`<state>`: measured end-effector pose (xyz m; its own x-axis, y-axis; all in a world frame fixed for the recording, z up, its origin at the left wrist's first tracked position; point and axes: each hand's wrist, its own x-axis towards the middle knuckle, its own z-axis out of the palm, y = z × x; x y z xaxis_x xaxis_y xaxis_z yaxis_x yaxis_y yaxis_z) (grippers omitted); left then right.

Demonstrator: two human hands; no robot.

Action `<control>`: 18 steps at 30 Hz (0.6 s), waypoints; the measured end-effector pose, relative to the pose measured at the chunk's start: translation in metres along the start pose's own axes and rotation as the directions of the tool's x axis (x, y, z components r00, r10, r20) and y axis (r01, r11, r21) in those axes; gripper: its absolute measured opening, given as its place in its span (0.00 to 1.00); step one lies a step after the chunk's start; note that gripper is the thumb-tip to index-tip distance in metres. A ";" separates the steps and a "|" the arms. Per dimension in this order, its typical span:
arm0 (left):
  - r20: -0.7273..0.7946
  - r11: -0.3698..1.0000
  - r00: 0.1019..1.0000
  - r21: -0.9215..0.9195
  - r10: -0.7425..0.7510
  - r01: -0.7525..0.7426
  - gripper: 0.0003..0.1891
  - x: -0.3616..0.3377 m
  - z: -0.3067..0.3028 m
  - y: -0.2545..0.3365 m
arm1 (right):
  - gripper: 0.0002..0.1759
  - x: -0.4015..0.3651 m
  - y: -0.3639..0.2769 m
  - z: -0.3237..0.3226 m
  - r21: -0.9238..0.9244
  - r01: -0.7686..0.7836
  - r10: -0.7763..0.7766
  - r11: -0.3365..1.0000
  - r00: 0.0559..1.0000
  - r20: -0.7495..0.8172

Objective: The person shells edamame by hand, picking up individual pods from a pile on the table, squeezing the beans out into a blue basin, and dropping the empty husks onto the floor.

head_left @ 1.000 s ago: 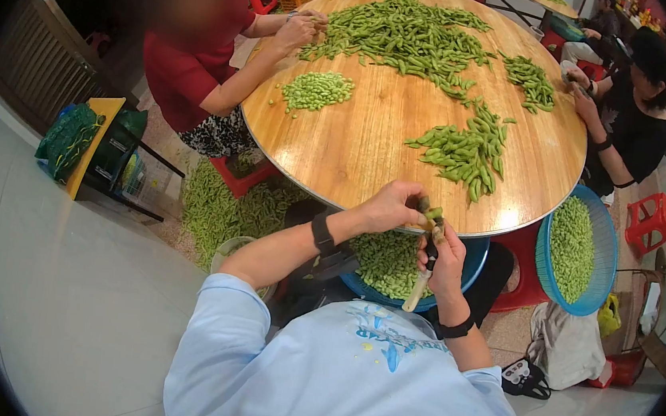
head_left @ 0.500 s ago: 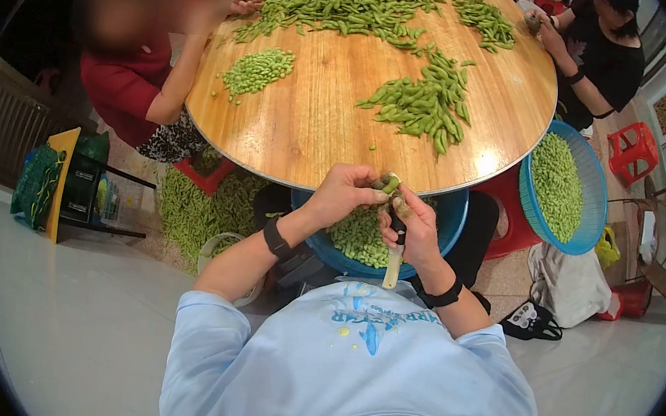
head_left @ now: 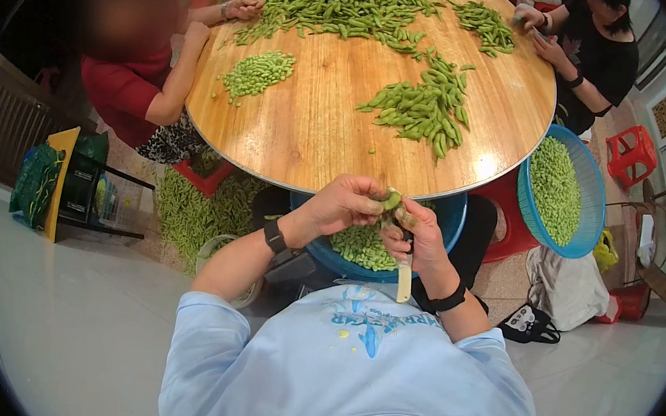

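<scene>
Over a blue basin (head_left: pixel 454 220) at the table's near edge, my left hand (head_left: pixel 347 204) pinches a green soybean pod (head_left: pixel 392 202). My right hand (head_left: pixel 419 232) is closed around a slim tool with a black and cream body (head_left: pixel 404 282); its cream end points down, and I cannot make out its kind. The thumb and fingers of that hand also meet the near side of the pod. Shelled green beans (head_left: pixel 363 247) lie in the basin below both hands. On the table, a pile of whole pods (head_left: pixel 425 109) is nearest to my hands.
The round wooden table (head_left: pixel 299 141) bears a larger pod heap (head_left: pixel 345 1) and a small heap of shelled beans (head_left: pixel 258 72). Co-workers sit left and right. A blue basket (head_left: pixel 589 209) of beans stands right, near a red stool (head_left: pixel 631 155). Empty-looking pods (head_left: pixel 208 212) cover floor at left.
My hands have moved slightly down and the pod is turned between them. The tool's cream end has swung to the right. The right co-worker's hands have shifted apart.
</scene>
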<state>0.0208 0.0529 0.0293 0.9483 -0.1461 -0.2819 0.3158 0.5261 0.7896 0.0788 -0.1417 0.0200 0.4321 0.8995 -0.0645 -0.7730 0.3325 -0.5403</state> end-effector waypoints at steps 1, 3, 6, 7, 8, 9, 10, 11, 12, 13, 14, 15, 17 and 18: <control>0.019 0.997 0.999 -0.066 -0.039 0.040 0.08 0.000 -0.001 -0.004 | 0.12 -0.001 -0.003 0.002 0.036 -0.060 0.059 0.998 0.998 0.029; 0.041 0.988 0.996 -0.130 -0.074 0.078 0.08 0.001 0.000 -0.006 | 0.12 0.000 -0.002 0.000 0.096 -0.054 0.054 0.994 0.999 0.002; -0.059 0.998 0.998 0.057 -0.008 0.011 0.08 0.004 0.009 -0.006 | 0.12 0.001 0.001 -0.001 0.171 -0.040 0.056 0.984 0.994 -0.090; -0.040 0.775 0.927 0.563 0.372 -0.287 0.08 0.001 0.017 -0.009 | 0.12 0.002 0.003 -0.001 0.191 -0.040 0.069 0.981 0.986 -0.152; 0.162 0.246 0.751 0.883 0.640 -0.400 0.09 -0.001 0.021 -0.010 | 0.12 0.002 0.005 0.001 0.191 -0.055 0.082 0.980 0.988 -0.135; 0.359 -0.053 0.620 0.889 0.698 -0.455 0.10 0.000 0.020 -0.009 | 0.13 0.002 0.005 0.002 0.210 -0.053 0.085 0.976 0.985 -0.147; 0.352 -0.069 0.612 0.897 0.708 -0.436 0.10 -0.004 0.022 -0.004 | 0.13 0.003 0.004 0.003 0.227 -0.051 0.088 0.972 0.984 -0.156; 0.416 -0.198 0.634 0.900 0.651 -0.388 0.09 -0.011 0.026 0.001 | 0.12 0.003 0.005 0.004 0.217 -0.064 0.103 0.974 0.979 -0.175; 0.467 -0.323 0.662 0.884 0.586 -0.338 0.09 -0.016 0.029 0.004 | 0.13 0.004 0.005 0.007 0.201 -0.072 0.110 0.977 0.977 -0.185; 0.475 -0.363 0.651 0.878 0.592 -0.311 0.09 -0.018 0.033 0.003 | 0.12 0.005 0.006 0.010 0.167 -0.056 0.087 0.984 0.979 -0.185; 0.468 -0.371 0.648 0.881 0.601 -0.293 0.09 -0.020 0.033 0.001 | 0.11 0.006 0.007 0.012 0.133 -0.036 0.061 0.990 0.980 -0.189; 0.440 -0.308 0.637 0.898 0.633 -0.314 0.08 -0.020 0.033 -0.002 | 0.11 0.005 0.008 0.015 0.127 -0.043 0.065 0.991 0.983 -0.174; 0.507 -0.255 0.568 0.848 0.649 -0.464 0.07 -0.013 0.027 0.002 | 0.09 0.006 0.009 0.020 -0.038 0.036 -0.045 0.999 0.968 -0.247; 0.505 -0.256 0.568 0.849 0.650 -0.462 0.07 -0.013 0.030 0.001 | 0.09 0.005 0.010 0.021 -0.039 0.034 -0.042 0.999 0.969 -0.245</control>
<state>0.0097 0.0304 0.0503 0.7604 -0.1635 0.6285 -0.4905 -0.7788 0.3909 0.0632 -0.1278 0.0322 0.5648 0.7879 -0.2454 -0.7395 0.3513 -0.5742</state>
